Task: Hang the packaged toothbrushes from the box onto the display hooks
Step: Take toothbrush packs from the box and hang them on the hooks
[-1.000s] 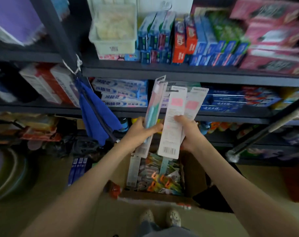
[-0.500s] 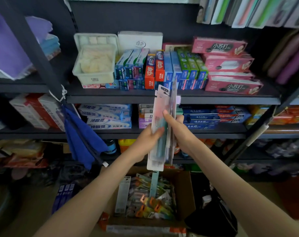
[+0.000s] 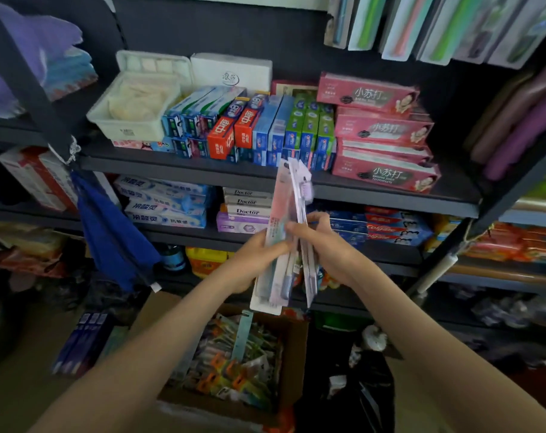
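Both hands hold a stack of packaged toothbrushes point(image 3: 284, 232) upright in front of the shelves, seen nearly edge-on. My left hand point(image 3: 256, 260) grips the stack from the left, thumb on its front. My right hand point(image 3: 324, 245) pinches the right-hand packs from the other side. Below on the floor stands the open cardboard box point(image 3: 296, 364) with several more packaged toothbrushes point(image 3: 234, 364) lying in it. Toothbrush packs point(image 3: 437, 26) hang in a row at the top right; the hooks themselves are hidden behind them.
Dark metal shelves point(image 3: 203, 170) hold toothpaste boxes point(image 3: 253, 123), pink cartons point(image 3: 381, 132) and a white plastic tub point(image 3: 137, 107). A blue folded umbrella point(image 3: 115, 235) hangs from the left upright. A black bag point(image 3: 352, 385) lies right of the box.
The fanned packs have been gathered into one edge-on stack between both hands. My view has tilted upward, bringing the hanging toothbrush row at the top right into sight.
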Demonstrator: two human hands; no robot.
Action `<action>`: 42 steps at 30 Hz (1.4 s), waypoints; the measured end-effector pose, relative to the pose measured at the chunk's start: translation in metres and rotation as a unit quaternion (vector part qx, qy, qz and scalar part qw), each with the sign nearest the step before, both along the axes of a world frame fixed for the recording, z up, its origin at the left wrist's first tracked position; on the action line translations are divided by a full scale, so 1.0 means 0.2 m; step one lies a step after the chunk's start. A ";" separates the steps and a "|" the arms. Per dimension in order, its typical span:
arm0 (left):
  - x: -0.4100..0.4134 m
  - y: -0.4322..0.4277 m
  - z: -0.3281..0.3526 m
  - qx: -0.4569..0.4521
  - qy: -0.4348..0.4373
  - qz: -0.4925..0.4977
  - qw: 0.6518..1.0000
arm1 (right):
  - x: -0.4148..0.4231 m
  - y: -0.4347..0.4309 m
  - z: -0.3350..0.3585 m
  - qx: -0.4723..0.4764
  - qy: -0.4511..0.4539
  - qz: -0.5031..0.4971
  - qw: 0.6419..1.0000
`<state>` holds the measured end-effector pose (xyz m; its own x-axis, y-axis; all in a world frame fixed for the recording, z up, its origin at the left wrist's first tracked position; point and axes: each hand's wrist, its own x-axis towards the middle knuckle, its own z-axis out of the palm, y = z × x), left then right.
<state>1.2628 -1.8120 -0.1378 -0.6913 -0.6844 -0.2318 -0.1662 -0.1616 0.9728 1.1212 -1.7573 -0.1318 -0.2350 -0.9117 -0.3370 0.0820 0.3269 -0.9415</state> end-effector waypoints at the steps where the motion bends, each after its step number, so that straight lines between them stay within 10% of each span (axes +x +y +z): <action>1: 0.01 0.01 -0.03 0.018 -0.007 0.026 0.999 | -0.01 0.01 -0.03 0.010 0.011 0.000 1.000; 29: 0.41 -0.09 -0.74 0.199 -0.098 0.082 0.972 | 0.28 -0.13 -0.75 0.154 -0.069 0.033 0.985; 37: 0.52 -0.16 -0.94 0.245 -0.241 0.028 0.938 | 0.30 -0.13 -0.89 0.193 0.056 0.013 0.980; 42: 0.49 -0.19 -0.82 0.232 -0.125 -0.020 0.964 | 0.33 -0.15 -0.83 0.177 0.088 0.017 0.980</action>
<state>1.3600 -1.8509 -0.3011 -0.5982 -0.4401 -0.6697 -0.4011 -0.5590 0.7257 1.1869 -1.7881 -0.2980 -0.2889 -0.7536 -0.5905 -0.0879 0.6350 -0.7675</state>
